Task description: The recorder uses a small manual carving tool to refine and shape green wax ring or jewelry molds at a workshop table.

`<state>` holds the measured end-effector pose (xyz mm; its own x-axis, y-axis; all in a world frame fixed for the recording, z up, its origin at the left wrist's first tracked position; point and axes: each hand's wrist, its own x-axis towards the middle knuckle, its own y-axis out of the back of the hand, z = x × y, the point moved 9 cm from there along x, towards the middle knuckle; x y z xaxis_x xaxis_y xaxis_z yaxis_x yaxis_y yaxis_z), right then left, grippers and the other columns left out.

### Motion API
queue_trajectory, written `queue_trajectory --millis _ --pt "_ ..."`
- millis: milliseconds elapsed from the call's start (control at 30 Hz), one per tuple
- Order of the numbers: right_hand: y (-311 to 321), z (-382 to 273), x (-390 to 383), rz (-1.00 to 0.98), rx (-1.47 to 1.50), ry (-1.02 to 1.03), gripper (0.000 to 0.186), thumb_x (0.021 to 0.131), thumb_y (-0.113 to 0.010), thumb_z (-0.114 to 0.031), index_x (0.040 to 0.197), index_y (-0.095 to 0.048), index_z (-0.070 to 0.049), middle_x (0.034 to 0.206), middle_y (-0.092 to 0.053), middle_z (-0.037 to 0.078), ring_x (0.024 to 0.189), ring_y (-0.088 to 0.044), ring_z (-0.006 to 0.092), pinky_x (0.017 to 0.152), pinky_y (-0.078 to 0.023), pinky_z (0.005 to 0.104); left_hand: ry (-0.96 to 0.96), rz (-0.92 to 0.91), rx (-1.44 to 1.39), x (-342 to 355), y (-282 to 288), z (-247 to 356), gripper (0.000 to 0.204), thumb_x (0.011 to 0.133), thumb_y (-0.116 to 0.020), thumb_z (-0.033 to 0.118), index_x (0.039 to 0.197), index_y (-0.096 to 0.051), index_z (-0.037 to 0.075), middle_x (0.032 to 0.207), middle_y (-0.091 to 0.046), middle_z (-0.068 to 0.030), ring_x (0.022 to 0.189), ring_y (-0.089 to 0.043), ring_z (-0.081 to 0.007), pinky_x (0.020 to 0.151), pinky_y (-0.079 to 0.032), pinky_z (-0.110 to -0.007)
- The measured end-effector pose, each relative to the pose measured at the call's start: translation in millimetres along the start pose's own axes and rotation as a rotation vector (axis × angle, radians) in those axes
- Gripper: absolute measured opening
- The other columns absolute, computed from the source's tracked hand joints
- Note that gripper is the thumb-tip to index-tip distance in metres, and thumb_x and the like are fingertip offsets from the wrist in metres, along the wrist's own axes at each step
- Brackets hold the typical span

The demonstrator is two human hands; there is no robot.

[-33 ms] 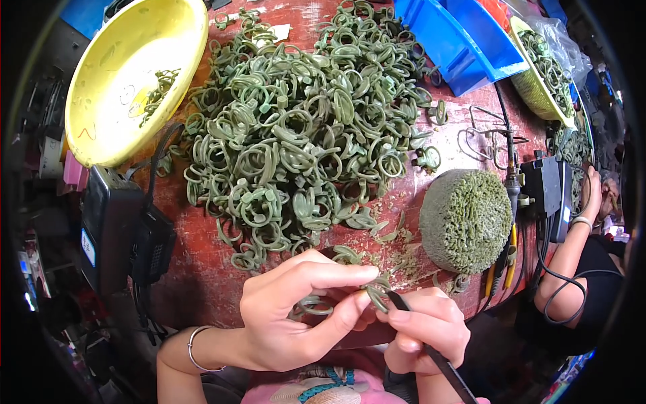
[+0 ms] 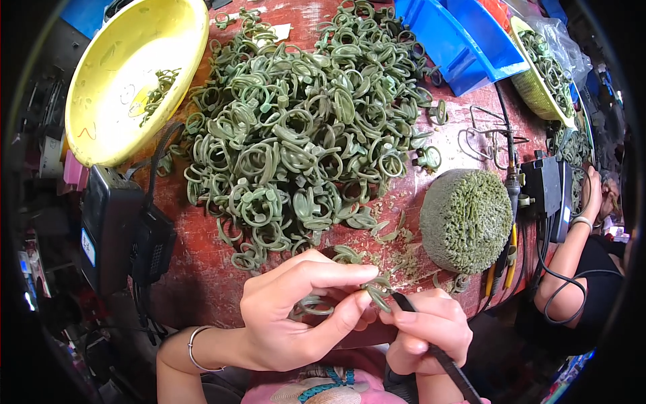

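My left hand pinches a small green ring-shaped piece between thumb and forefinger. Against the curled fingers of that hand rests another green ring. In my right hand is a thin, flat black tool, gripped like a pen, with its upper end beside the held piece; whether it touches cannot be made out. Just beyond my hands, a large heap of green rings covers the middle of the red table. Green shavings lie near the heap's right front side.
A yellow basin stands at far left, above black boxes with cables. To the right sit a rough green round block, a wire stand, a corded pen tool and a blue bin. Another person's arm shows at far right.
The black tool and my right hand have shifted slightly to the right, and the tool's end sits a little farther from the pinched piece. My left hand stays put.
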<state>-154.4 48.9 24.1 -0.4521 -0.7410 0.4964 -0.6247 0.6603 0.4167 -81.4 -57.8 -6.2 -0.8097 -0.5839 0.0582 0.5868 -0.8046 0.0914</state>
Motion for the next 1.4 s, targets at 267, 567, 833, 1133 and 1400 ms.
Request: queue_trajectory --millis 267,567,833,1133,1400 --pt "3.4 6.3 1.2 0.017 0.008 -0.072 0.028 0.091 -0.043 -0.029 0.086 -0.050 -0.003 0.061 -0.058 0.006 0.052 -0.055 0.0152 0.049 -0.043 0.0245 0.043 0.009 -0.062 -1.3 0.9 -4.2 0.020 0.078 -0.055 -0.008 0.098 -0.052 -0.007 0.080 -0.056 -0.0134 0.067 -0.063 -0.0175 0.054 -0.053 -0.024" --pt "-1.0 9.6 0.6 -0.001 0.039 -0.062 0.024 0.088 -0.048 -0.025 0.084 -0.053 -0.002 0.065 -0.056 0.009 0.052 -0.054 0.0175 0.048 -0.043 0.0267 -0.024 0.011 0.023 -0.4 -2.3 1.5 0.021 0.076 -0.058 -0.007 0.096 -0.054 -0.006 0.078 -0.058 -0.0128 0.064 -0.063 -0.0148 0.052 -0.050 -0.022" --pt "-1.5 6.1 0.0 -0.008 -0.011 -0.042 0.021 0.087 -0.051 -0.023 0.083 -0.054 -0.002 0.069 -0.055 0.010 0.052 -0.052 0.0181 0.047 -0.042 0.0274 -0.034 0.032 0.055 -0.1 -0.9 1.2 0.020 0.074 -0.062 -0.005 0.094 -0.057 -0.005 0.074 -0.060 -0.0117 0.058 -0.060 -0.0117 0.050 -0.047 -0.020" --pt "-3.6 2.9 0.2 -0.033 -0.002 -0.032 0.021 0.087 -0.052 -0.023 0.081 -0.055 -0.003 0.068 -0.056 0.008 0.053 -0.054 0.0174 0.046 -0.043 0.0268 -0.065 0.001 0.083 1.8 -2.5 2.4 0.021 0.073 -0.064 -0.004 0.093 -0.059 -0.004 0.074 -0.060 -0.0112 0.062 -0.059 -0.0119 0.053 -0.046 -0.021" --pt "10.4 6.2 -4.2 0.140 0.047 -0.069 0.026 0.091 -0.040 -0.028 0.081 -0.044 -0.005 0.064 -0.054 0.007 0.047 -0.051 0.0144 0.046 -0.041 0.0231 0.155 0.004 -0.205 -3.5 -7.2 -11.8 0.020 0.079 -0.057 -0.004 0.098 -0.054 -0.006 0.081 -0.057 -0.0124 0.069 -0.061 -0.0149 0.056 -0.050 -0.023"
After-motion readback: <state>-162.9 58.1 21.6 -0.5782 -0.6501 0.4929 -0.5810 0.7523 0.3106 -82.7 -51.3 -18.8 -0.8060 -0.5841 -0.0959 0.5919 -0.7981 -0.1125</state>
